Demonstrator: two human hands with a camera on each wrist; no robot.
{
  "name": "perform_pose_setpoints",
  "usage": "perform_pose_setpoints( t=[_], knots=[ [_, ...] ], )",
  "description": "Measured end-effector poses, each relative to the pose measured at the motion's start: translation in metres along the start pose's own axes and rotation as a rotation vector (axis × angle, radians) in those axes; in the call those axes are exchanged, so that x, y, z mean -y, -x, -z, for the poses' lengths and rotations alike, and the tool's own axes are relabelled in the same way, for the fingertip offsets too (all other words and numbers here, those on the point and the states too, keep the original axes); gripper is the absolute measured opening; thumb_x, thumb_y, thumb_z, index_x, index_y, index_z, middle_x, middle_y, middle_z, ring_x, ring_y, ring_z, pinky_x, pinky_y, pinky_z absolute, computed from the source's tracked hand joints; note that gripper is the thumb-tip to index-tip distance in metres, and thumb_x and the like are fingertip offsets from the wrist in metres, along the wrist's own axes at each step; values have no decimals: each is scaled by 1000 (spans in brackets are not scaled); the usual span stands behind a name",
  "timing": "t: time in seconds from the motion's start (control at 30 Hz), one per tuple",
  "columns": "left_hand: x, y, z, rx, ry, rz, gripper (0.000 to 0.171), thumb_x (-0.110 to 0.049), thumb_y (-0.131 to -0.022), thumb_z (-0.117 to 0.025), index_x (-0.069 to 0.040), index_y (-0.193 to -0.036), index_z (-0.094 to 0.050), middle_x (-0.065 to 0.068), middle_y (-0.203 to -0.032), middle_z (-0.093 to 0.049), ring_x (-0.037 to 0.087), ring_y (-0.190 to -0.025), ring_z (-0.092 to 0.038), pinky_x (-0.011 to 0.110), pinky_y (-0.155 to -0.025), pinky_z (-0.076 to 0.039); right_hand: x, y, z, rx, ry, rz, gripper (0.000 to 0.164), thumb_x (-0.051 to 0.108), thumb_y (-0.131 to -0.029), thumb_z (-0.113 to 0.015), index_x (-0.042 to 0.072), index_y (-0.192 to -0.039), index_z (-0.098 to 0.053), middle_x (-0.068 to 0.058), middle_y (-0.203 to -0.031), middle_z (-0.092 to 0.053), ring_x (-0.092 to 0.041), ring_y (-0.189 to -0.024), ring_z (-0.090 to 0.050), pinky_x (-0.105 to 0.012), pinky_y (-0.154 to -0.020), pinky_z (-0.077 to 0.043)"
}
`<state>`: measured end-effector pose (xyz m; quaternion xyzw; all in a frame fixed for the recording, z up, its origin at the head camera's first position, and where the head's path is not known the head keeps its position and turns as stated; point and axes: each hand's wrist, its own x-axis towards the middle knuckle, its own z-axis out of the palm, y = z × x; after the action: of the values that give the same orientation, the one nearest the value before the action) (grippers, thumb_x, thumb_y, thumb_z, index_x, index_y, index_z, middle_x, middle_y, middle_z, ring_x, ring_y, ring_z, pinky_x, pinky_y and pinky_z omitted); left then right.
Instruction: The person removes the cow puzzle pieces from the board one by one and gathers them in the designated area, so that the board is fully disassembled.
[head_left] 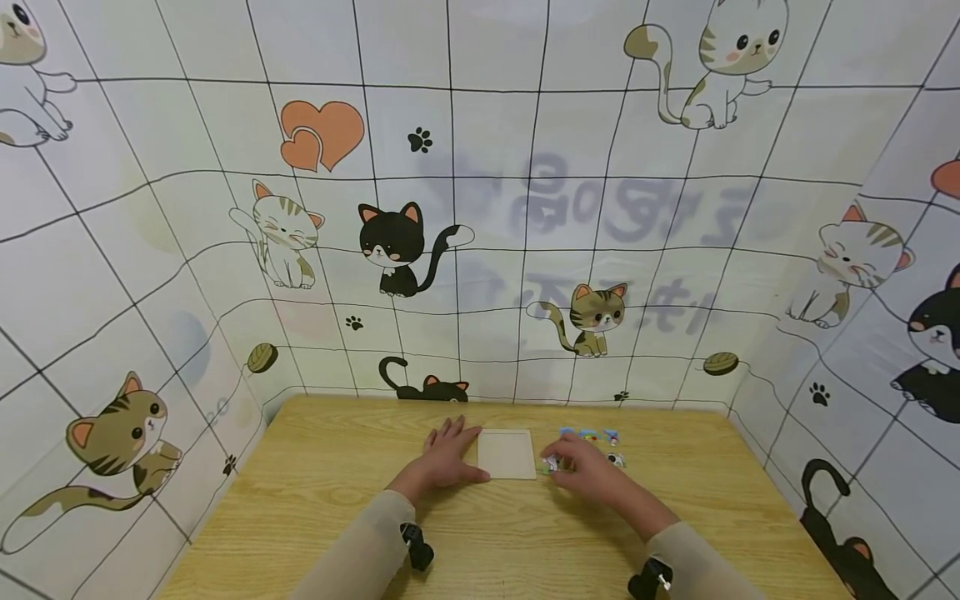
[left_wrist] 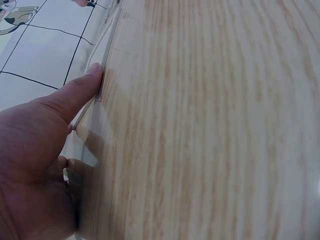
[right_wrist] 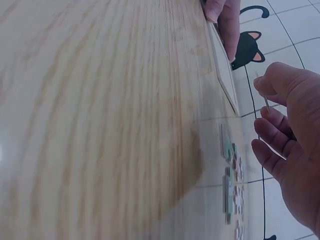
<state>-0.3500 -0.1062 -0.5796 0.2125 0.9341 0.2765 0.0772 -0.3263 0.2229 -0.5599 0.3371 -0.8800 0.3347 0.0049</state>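
A pale, square wooden puzzle tray (head_left: 506, 455) with a raised rim lies towards the back of the table. My left hand (head_left: 450, 457) steadies its left side, fingers spread, the thumb at its near left corner; in the left wrist view that thumb (left_wrist: 80, 92) presses along the tray's edge. Just right of the tray, my right hand (head_left: 588, 473) pinches a thin jigsaw piece (right_wrist: 266, 103) between thumb and fingertips, held above the table and seen edge-on in the right wrist view. Its other fingers curl loosely.
Several colourful jigsaw pieces (head_left: 588, 435) lie in a row behind the right hand, with another piece (head_left: 616, 459) beside that hand. The wooden table (head_left: 480, 542) meets a cat-patterned cloth wall (head_left: 487, 333) at the back and sides.
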Motion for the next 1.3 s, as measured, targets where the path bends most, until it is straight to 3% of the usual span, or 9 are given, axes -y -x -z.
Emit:
perform_pose_setpoints(
  t=[0.2, 0.37, 0.67, 0.83, 1.07, 1.3],
  knots=[
    [1, -2, -1, -2, -11, 9, 97, -61, -83, -76, -17, -159, -36, 21, -167, -15, 46, -153, -6, 67, -117, -4, 0, 11, 7, -23, -23, -57, 30, 13, -94, -73, 9, -123, -70, -10, -120, -60, -12, -86, -58, -28, -67, -51],
    [1, -3, -1, -3, -6, 10, 97, -60, -82, -77, -16, -159, -37, 21, -167, -15, 46, -153, -6, 68, -117, -4, -3, 19, 12, -54, 4, -81, 31, 12, -92, -74, 10, -123, -70, -2, -108, -59, -11, -86, -56, -27, -66, -50],
    [4, -4, -3, 1, -11, 12, 98, -62, -82, -77, -18, -159, -36, 20, -167, -15, 45, -154, -6, 67, -117, -4, -16, 31, 20, -80, 6, -124, 35, 11, -91, -77, 14, -125, -72, -2, -104, -59, -11, -81, -55, -26, -65, -50],
    [5, -4, -4, -3, -15, 10, 98, -63, -81, -76, -18, -159, -36, 20, -168, -15, 45, -154, -6, 67, -117, -5, -18, 38, 25, -100, 24, -154, 35, 9, -90, -77, 15, -124, -73, -10, -116, -62, -11, -81, -57, -26, -64, -50],
    [4, -4, -3, -1, -16, 9, 98, -64, -82, -75, -19, -160, -35, 20, -168, -14, 44, -154, -6, 67, -118, -4, -17, 49, 33, -123, 36, -190, 31, 12, -92, -77, 12, -122, -73, 2, -107, -63, -11, -80, -58, -26, -63, -50],
    [4, -3, -2, -5, -12, 7, 98, -63, -82, -76, -18, -159, -36, 20, -168, -14, 44, -154, -6, 67, -118, -4, -19, 56, 38, -133, 12, -241, 31, 15, -92, -77, 13, -122, -72, 2, -110, -63, -12, -81, -59, -27, -62, -50]
  ],
)
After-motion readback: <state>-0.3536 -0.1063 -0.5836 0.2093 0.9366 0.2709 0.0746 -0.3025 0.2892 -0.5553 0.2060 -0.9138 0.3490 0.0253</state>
